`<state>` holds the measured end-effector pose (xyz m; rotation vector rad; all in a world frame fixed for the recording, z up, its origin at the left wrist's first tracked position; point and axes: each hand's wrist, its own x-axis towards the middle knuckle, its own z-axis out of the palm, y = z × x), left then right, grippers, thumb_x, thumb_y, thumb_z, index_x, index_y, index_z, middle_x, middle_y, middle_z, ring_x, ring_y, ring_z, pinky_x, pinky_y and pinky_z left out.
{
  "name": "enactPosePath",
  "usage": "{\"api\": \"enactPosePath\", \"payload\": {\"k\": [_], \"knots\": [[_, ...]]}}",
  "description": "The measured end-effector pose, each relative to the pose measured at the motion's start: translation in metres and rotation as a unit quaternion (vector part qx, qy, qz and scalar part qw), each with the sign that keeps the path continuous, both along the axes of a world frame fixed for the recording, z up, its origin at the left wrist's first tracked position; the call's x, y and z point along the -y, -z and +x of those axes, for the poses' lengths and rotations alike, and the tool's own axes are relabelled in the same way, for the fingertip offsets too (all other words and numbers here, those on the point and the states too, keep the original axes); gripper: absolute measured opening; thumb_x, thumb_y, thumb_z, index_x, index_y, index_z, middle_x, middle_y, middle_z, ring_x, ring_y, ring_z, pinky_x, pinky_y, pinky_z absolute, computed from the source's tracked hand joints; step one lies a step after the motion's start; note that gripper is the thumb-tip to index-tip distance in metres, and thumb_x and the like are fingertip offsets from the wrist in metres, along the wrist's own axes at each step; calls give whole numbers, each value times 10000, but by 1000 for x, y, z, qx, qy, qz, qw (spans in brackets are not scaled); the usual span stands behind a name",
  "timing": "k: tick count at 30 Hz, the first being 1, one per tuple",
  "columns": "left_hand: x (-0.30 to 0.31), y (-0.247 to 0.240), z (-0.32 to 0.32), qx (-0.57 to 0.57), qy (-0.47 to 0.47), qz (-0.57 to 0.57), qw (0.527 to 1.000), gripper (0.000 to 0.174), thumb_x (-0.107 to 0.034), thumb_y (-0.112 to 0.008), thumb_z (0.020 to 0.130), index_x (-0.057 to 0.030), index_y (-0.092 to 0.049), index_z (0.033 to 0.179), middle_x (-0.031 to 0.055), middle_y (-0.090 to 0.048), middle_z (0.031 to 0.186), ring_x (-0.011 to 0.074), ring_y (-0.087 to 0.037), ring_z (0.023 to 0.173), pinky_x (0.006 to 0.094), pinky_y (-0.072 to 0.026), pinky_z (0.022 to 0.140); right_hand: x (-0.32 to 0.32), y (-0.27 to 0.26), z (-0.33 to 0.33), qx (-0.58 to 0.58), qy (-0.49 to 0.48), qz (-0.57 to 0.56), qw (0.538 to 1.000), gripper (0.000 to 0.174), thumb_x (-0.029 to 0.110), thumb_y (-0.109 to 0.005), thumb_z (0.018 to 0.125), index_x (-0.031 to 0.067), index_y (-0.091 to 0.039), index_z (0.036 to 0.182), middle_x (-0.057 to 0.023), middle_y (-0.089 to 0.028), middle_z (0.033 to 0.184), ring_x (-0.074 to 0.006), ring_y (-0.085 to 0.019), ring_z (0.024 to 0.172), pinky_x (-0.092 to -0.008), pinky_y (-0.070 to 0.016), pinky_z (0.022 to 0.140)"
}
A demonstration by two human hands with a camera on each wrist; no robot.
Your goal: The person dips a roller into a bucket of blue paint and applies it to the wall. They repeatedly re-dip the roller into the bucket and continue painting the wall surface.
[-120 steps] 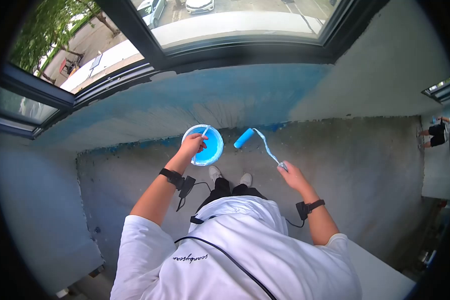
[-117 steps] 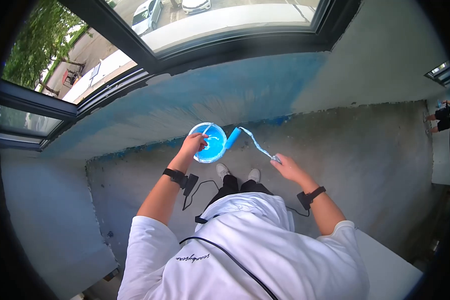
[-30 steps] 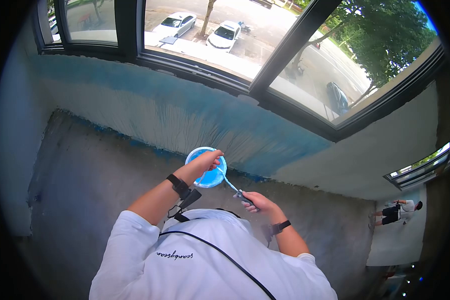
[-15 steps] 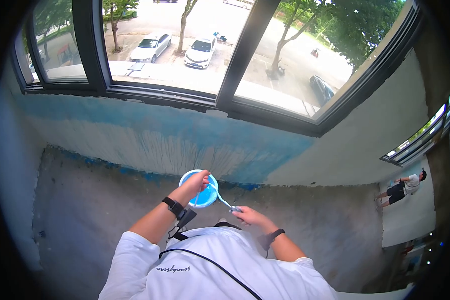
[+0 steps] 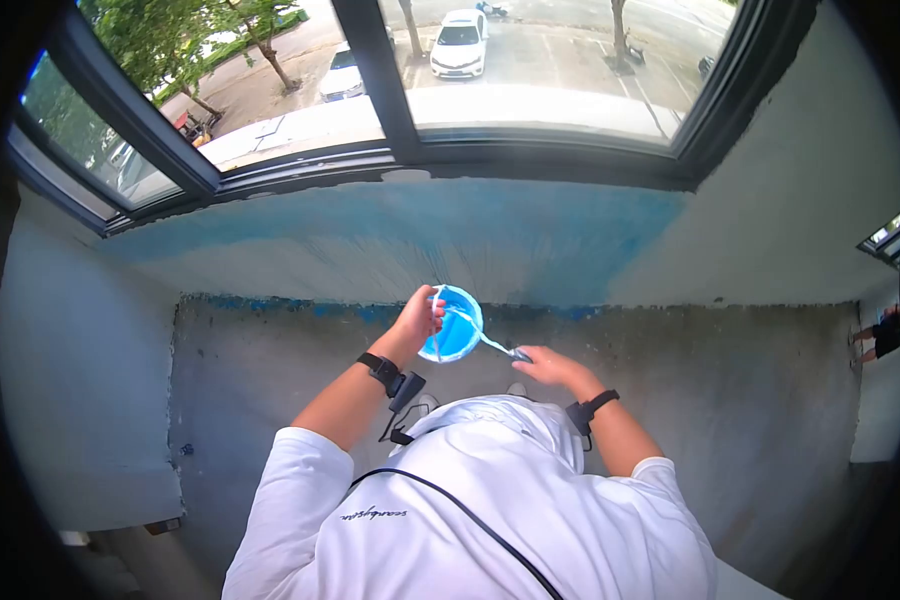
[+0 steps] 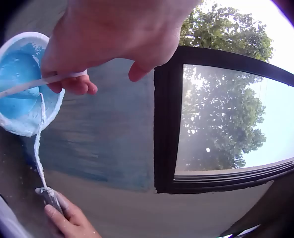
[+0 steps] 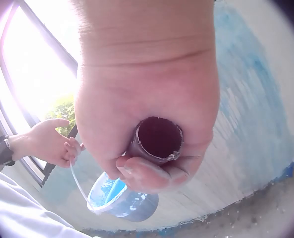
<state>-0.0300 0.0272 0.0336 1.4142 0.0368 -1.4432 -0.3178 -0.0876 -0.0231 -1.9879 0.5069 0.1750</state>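
Note:
My left hand [image 5: 417, 320] holds up a white bucket [image 5: 476, 343] by its thin white bail handle [image 6: 25, 88], fingers hooked round it. Bright blue paint [image 6: 10, 69] lies inside, and white paint coats the rim. My right hand [image 5: 558, 368] grips the dark handle [image 7: 156, 157] of a paint roller, whose hollow butt end faces the right wrist camera. Its paint-crusted, bent rod [image 6: 38, 146] runs over the rim into the bucket. In the left wrist view the roller sleeve [image 6: 30, 93] lies down in the paint, mostly hidden.
The wall [image 5: 370, 230] under the dark-framed window [image 5: 550, 165] is streaked with blue. Bare grey floor [image 5: 270, 380] lies below, blue-stained along the wall's foot. Another person [image 5: 885, 332] stands at the far right. A black cable [image 5: 460, 510] crosses my white shirt.
Four seconds ago the blue roller sleeve hung outside the bucket on the right; now it is inside. Both hands keep their holds. The head view has swung across the window and wall.

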Motion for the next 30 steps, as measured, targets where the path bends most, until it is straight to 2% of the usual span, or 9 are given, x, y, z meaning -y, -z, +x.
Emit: {"api": "enactPosePath", "payload": {"k": [1, 3, 8, 12, 15, 19, 23, 28, 30], "knots": [[-1, 2, -3, 5, -3, 6, 1000, 357, -421, -528, 875, -81, -555, 977, -13, -525, 708, 139, -476, 636, 288, -406, 664, 2, 1, -4, 9, 1, -9, 1000, 317, 325, -567, 954, 18, -562, 1033, -235, -657, 929, -433, -618, 864, -481, -470, 739], [7, 21, -8, -3, 0, -12, 1000, 362, -400, -501, 884, -63, -576, 994, -3, -529, 733, 151, -487, 677, 297, -413, 698, 11, 1, -16, -26, 19, -52, 998, 304, 311, -539, 966, 29, -516, 1076, -268, -649, 968, -468, -596, 950, -528, -461, 768], [29, 34, -31, 2, -34, 4, 999, 319, -359, -492, 903, -66, -565, 1010, -11, -507, 737, 134, -476, 671, 268, -396, 682, 32, 18, -47, -67, 26, -182, 981, 270, 286, -506, 976, 87, -461, 1153, -212, -672, 971, -438, -634, 889, -531, -493, 746], [49, 63, -48, -21, -36, -6, 999, 339, -367, -483, 914, -59, -577, 1020, 0, -522, 735, 146, -492, 701, 289, -411, 726, 55, 38, -81, -41, 59, -214, 974, 278, 270, -515, 973, 104, -478, 1193, -185, -669, 968, -418, -638, 885, -512, -502, 742], [64, 94, -64, -11, -25, -34, 999, 348, -364, -479, 922, -50, -571, 1042, 8, -532, 759, 152, -503, 723, 292, -411, 736, 76, 47, -101, -70, 75, -205, 973, 304, 270, -522, 969, 115, -487, 1229, -182, -670, 1001, -408, -638, 902, -506, -504, 754], [76, 105, -86, -17, -79, -73, 994, 390, -370, -459, 943, -30, -527, 1123, 4, -510, 773, 137, -473, 744, 286, -376, 739, 99, 54, -104, -126, 86, -203, 967, 331, 266, -528, 965, 120, -490, 1260, -177, -671, 1022, -402, -640, 903, -496, -508, 762], [96, 124, -97, -33, -98, -100, 990, 415, -391, -445, 953, -28, -519, 1141, -1, -499, 782, 132, -454, 768, 288, -357, 776, 133, 65, -107, -83, 127, -219, 964, 328, 228, -555, 947, 105, -521, 1250, -179, -667, 1016, -400, -638, 882, -476, -509, 740], [105, 154, -102, -23, -66, -140, 988, 451, -396, -431, 962, -15, -510, 1191, -6, -496, 814, 128, -433, 805, 280, -343, 814, 149, 69, -103, -93, 132, -227, 960, 307, 209, -595, 921, 82, -561, 1198, -179, -668, 975, -396, -638, 859, -457, -510, 722], [109, 165, -104, -6, -52, -156, 986, 448, -390, -428, 964, -16, -511, 1197, -8, -495, 821, 127, -433, 813, 279, -340, 824, 157, 77, -113, -103, 188, -267, 939, 337, 231, -629, 899, 85, -569, 1196, -171, -675, 940, -386, -648, 840, -440, -518, 720]]}}
